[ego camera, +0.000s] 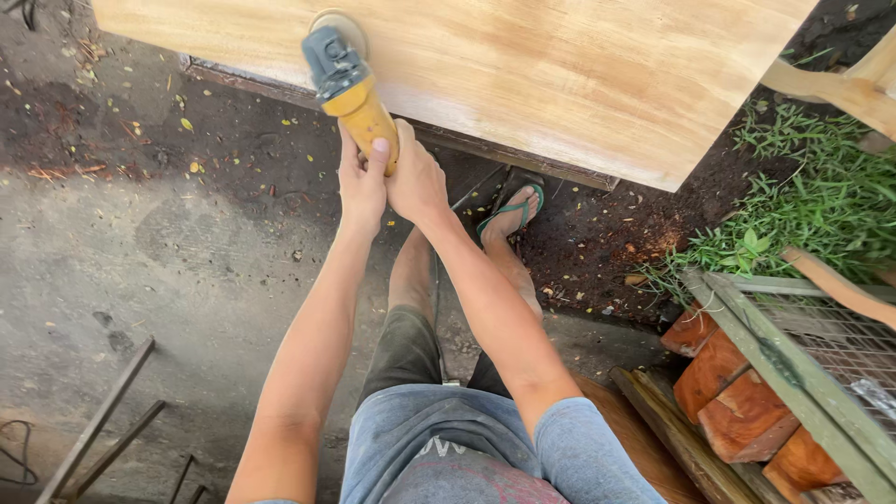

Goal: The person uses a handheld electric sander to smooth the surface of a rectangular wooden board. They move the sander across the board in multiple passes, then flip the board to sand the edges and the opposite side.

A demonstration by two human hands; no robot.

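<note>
tool: a yellow angle grinder (350,89) with a grey head, its round disc lying against the near edge of the wooden panel (560,65), up at the top of the view.
left hand (361,182): wrapped around the yellow handle from the left, thumb up along the body, fingers closed on it.
right hand (415,182): closed around the same handle from the right, just beside the left hand and touching it.
panel: a broad pale board lying flat, raised above the ground; its face looks smooth and evenly light, with a warmer streak across the middle.
progress: judging by the surface, most of the visible face already seems sanded; the disc sits at the near edge, so that edge looks like the part in hand. how much remains beyond the frame cannot be told.
below: the person's foot in a green flip-flop (511,213) on dark soil under the panel.
right side: grass (812,205), reddish wood blocks (737,392) and a wire-mesh frame (821,364).
left side: bare concrete ground (140,261) with metal bars (103,420).
</note>
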